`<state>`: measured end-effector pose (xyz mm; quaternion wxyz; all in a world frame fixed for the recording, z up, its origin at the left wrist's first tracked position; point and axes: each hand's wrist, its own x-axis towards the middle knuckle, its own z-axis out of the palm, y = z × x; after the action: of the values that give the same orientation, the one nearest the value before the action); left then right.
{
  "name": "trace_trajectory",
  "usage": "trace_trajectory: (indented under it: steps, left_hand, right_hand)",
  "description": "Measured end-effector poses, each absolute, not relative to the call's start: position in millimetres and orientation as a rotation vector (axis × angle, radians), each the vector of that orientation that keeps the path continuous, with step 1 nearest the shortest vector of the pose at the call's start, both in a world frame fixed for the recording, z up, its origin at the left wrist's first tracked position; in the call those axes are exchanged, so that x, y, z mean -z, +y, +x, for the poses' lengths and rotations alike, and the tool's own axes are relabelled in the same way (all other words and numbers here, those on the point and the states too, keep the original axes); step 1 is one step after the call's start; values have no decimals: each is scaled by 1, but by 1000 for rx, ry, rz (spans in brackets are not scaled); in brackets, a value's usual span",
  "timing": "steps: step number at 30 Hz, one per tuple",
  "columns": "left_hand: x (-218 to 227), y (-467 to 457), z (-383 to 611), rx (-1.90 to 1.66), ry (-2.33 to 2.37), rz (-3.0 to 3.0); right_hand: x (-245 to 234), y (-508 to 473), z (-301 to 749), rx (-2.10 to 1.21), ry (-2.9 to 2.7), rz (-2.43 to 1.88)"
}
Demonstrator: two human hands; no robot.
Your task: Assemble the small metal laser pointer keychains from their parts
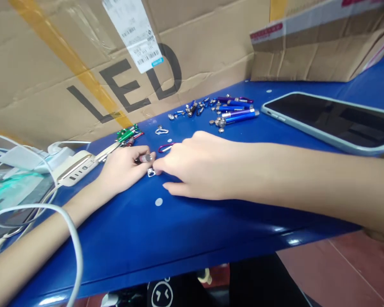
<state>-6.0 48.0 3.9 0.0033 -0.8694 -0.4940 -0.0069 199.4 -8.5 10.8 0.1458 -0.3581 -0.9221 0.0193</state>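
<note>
My left hand (pixel 124 168) rests on the blue table (pixel 211 213) with its fingers closed round a small dark flashlight body (pixel 144 158). My right hand (pixel 195 170) lies just to its right, fingertips pinched together near a small silver part (pixel 151 172) on the table. A purple carabiner clip (pixel 164 147) peeks out behind the right hand. A silver clip (pixel 161 131) lies a little farther back. Green and red mini flashlights (pixel 128 135) lie behind the left hand.
Blue and purple mini flashlights (pixel 240 114) and several small metal parts (pixel 192 108) lie farther back. A phone (pixel 333 119) lies at the right. A white charger block (pixel 75 168) and cables (pixel 70 230) sit at the left. Cardboard boxes (pixel 83 64) stand behind the table.
</note>
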Motion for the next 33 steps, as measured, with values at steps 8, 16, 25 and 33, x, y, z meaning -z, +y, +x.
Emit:
trace_trajectory:
  steps: [8,16,25,33]
  left_hand:
    - [-11,31,4,122,-1629,-2572]
    - [-9,30,-2,139,-1564,-2621]
    - [-9,28,-3,187,-1509,-2637]
    - [-7,30,-4,205,-1487,-2637]
  right_hand:
    - [-15,3,192,-94,-2623,-1116]
    - [-15,4,191,-160,-2549,-1037]
    - [-12,6,190,-251,-2618,-916]
    - [-11,6,190,-219,-2619,-959]
